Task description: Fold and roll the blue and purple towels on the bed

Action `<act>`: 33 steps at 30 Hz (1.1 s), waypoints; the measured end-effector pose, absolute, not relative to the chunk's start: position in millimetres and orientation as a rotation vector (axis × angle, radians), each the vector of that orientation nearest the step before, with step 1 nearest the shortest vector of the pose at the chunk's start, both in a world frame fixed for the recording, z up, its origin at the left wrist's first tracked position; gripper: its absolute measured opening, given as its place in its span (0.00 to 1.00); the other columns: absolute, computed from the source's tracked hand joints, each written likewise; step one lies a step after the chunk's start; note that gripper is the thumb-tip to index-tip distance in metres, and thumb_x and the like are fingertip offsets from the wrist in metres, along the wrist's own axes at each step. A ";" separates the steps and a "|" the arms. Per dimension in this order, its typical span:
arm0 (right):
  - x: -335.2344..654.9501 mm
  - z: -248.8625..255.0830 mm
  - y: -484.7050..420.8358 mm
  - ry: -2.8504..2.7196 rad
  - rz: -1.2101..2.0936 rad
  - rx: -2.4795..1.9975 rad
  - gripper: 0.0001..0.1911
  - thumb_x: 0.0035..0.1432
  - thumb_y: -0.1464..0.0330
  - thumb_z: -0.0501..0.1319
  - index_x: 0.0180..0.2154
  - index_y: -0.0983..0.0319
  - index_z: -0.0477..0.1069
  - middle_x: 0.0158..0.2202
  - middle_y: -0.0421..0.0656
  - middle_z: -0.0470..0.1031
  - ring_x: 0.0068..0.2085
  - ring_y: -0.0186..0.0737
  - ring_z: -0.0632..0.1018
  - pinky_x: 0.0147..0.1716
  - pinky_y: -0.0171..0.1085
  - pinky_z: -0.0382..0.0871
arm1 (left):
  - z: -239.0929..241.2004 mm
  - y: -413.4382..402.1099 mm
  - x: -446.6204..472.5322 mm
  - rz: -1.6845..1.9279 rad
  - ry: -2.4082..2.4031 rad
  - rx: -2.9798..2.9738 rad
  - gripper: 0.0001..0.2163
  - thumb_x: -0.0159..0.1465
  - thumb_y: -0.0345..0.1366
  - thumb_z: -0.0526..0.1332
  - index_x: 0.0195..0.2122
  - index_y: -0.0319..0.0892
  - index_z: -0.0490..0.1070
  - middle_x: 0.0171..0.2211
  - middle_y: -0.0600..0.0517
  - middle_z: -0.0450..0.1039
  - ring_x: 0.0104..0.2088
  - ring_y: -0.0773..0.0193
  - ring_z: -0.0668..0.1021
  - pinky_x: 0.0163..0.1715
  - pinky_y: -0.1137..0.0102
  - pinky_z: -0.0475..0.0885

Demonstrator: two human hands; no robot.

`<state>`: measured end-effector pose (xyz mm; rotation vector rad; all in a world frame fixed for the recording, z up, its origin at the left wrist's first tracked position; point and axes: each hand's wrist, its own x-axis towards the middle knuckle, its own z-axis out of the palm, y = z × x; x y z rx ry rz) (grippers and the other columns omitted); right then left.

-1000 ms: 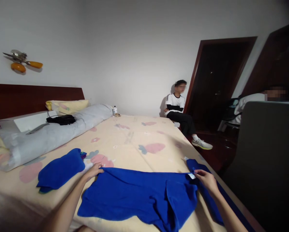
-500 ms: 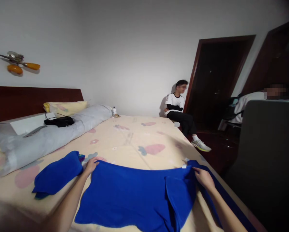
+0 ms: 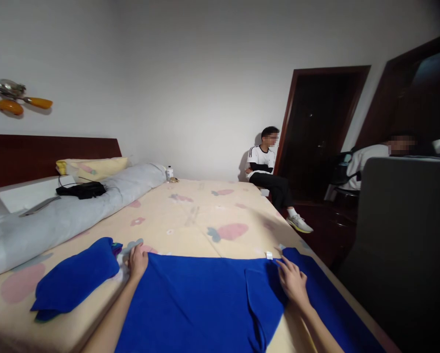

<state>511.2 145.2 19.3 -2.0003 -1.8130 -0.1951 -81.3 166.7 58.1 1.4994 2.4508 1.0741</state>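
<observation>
A blue cloth (image 3: 201, 299) lies spread on the bed, with a white tag (image 3: 269, 255) at its far edge and a folded-over flap near the right side. My left hand (image 3: 138, 262) is at its far left corner, fingers closed on the edge. Near the far right corner, my right hand (image 3: 292, 280) rests on the fabric with its fingers apart. To the left sits a folded blue bundle of cloth (image 3: 78, 277), apart from the spread piece. More blue cloth (image 3: 324, 294) lies along the bed's right side, partly behind my right forearm.
The bed (image 3: 183, 220) has a cream sheet with pink prints. A long grey roll (image 3: 94, 211), a black item (image 3: 82, 190) and a pillow (image 3: 94, 166) lie by the headboard. One person (image 3: 262, 159) sits beyond the bed; another (image 3: 369, 164) sits behind a dark panel (image 3: 407, 220).
The far edge of the cloth now lies straighter and flatter. My right hand has let go of the corner, moved slightly left and spread its fingers. The view has shifted a little.
</observation>
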 end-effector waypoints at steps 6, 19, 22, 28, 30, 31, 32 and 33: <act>458.5 21.0 128.3 -2.179 -0.007 -1.570 0.24 0.65 0.66 0.42 0.54 0.55 0.70 0.59 0.47 0.70 0.51 0.48 0.73 0.49 0.51 0.64 | 21.0 95.7 -35.6 0.898 2.265 1.921 0.23 0.63 0.34 0.52 0.60 0.45 0.65 0.65 0.44 0.61 0.64 0.51 0.62 0.61 0.53 0.57; 434.0 32.2 115.8 -2.239 -0.190 -1.681 0.26 0.55 0.79 0.45 0.49 0.62 0.72 0.42 0.50 0.74 0.43 0.45 0.72 0.44 0.42 0.64 | -39.4 -35.1 -65.6 0.833 2.709 1.687 0.26 0.62 0.51 0.49 0.57 0.46 0.68 0.61 0.42 0.65 0.59 0.47 0.69 0.54 0.53 0.64; 464.2 35.1 89.6 -2.202 -0.216 -1.686 0.19 0.50 0.78 0.49 0.39 0.61 0.74 0.39 0.47 0.75 0.41 0.44 0.73 0.43 0.40 0.65 | -39.4 -51.3 -82.4 0.989 2.788 1.465 0.23 0.60 0.53 0.50 0.50 0.48 0.72 0.52 0.42 0.73 0.50 0.42 0.74 0.47 0.51 0.69; 556.0 -5.9 18.1 -2.073 -0.462 -1.676 0.16 0.52 0.71 0.52 0.34 0.56 0.78 0.40 0.46 0.78 0.40 0.46 0.76 0.38 0.41 0.69 | -29.7 -51.0 -95.6 1.374 2.317 1.340 0.16 0.51 0.52 0.57 0.37 0.51 0.71 0.38 0.47 0.79 0.43 0.46 0.80 0.42 0.60 0.74; 575.7 -22.3 -1.5 -2.062 -0.535 -1.677 0.16 0.53 0.68 0.53 0.35 0.55 0.80 0.42 0.47 0.79 0.40 0.47 0.77 0.37 0.43 0.70 | -27.7 -45.3 -96.6 1.408 2.260 1.209 0.16 0.49 0.52 0.59 0.36 0.50 0.71 0.35 0.49 0.80 0.41 0.46 0.80 0.40 0.60 0.75; 581.3 -28.9 -9.8 -2.053 -0.566 -1.684 0.16 0.53 0.67 0.53 0.35 0.54 0.80 0.44 0.47 0.79 0.40 0.48 0.77 0.37 0.43 0.70 | -27.3 -42.9 -97.6 1.429 2.221 1.150 0.17 0.47 0.52 0.59 0.35 0.50 0.71 0.34 0.49 0.80 0.41 0.46 0.81 0.40 0.60 0.75; 584.5 -34.0 -17.0 -2.039 -0.592 -1.692 0.17 0.53 0.67 0.53 0.36 0.54 0.80 0.45 0.47 0.79 0.41 0.49 0.77 0.36 0.44 0.71 | -27.2 -41.0 -99.0 1.467 2.169 1.092 0.18 0.46 0.52 0.60 0.34 0.49 0.71 0.34 0.49 0.80 0.41 0.47 0.81 0.40 0.60 0.75; 585.5 -37.7 -23.2 -2.018 -0.612 -1.700 0.17 0.53 0.67 0.53 0.36 0.53 0.80 0.47 0.47 0.79 0.43 0.50 0.77 0.37 0.45 0.71 | -27.2 -39.9 -100.9 1.515 2.109 1.032 0.19 0.44 0.53 0.61 0.34 0.48 0.71 0.34 0.48 0.80 0.41 0.47 0.81 0.40 0.60 0.75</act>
